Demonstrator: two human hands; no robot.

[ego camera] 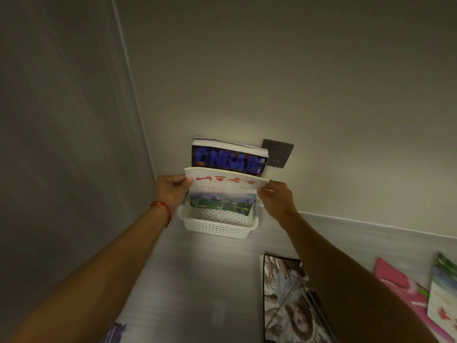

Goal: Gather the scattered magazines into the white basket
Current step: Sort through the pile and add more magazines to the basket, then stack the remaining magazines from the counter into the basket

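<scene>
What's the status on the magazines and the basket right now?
Left hand and right hand grip the white magazine, lowering into white basket. NBA magazine already inside. More magazines on the surface. Nothing blocking.

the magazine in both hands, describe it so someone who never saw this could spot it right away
Find the white basket against the back wall, under the grey wall socket. The magazine stands in it, gripped by the left hand and right hand. Unlike the dark NBA magazine behind, it is white with red lettering above a landscape.
</scene>
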